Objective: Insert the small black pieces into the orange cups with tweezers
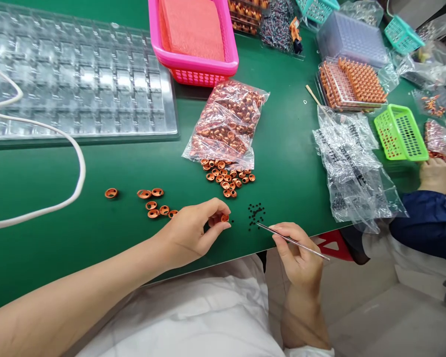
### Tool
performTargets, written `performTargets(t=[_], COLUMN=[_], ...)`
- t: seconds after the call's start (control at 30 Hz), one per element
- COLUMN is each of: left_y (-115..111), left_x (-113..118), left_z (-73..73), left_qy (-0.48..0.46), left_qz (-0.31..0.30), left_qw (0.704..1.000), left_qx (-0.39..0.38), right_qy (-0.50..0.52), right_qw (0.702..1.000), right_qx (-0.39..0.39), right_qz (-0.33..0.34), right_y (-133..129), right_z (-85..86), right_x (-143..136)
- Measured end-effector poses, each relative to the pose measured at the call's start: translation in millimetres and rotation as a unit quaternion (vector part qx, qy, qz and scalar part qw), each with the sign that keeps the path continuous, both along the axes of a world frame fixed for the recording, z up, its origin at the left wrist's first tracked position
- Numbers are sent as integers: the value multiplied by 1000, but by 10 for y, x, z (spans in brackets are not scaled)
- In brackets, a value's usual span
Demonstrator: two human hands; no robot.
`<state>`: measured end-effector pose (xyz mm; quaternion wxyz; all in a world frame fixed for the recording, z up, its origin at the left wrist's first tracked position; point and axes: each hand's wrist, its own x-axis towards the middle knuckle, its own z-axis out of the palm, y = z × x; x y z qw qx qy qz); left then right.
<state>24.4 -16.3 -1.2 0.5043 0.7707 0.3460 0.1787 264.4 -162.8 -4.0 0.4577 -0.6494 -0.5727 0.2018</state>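
Between thumb and fingers, my left hand (pixel 193 228) pinches a small copper-coloured ring-like part (pixel 225 217) just above the green table. My right hand (pixel 299 253) is closed on a pair of thin metal tweezers (pixel 293 241), whose tip points left at a scatter of tiny black pieces (pixel 257 212). Whether the tip grips one is too small to tell. Several more copper-coloured parts (pixel 151 205) lie left of my left hand. Beyond it, a loose pile of the same parts (pixel 228 177) spills from a clear plastic bag (pixel 228 121) full of them.
A clear moulded tray (pixel 78 84) covers the back left, a white cable (pixel 69 136) crossing it. Behind the bag stands a pink basket (pixel 230 54). Plastic bags (pixel 351 163), a green basket (pixel 401 131) and trays of orange parts (pixel 351 84) lie right, near another person's hand (pixel 436 174).
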Motion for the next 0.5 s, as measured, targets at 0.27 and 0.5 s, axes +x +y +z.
performTargets(t=[0.27, 0.5], left_y=[9, 11], left_x=[1, -17], left_z=[-33, -25], left_qy=[-17, -4], left_qz=[6, 14], left_qw=[999, 1000], left_qx=[27, 22], right_qy=[-21, -46], right_qw=[999, 999], right_qx=[-20, -2], right_qz=[-19, -13], right_y=[29, 80], right_z=[15, -9], right_x=[-47, -74])
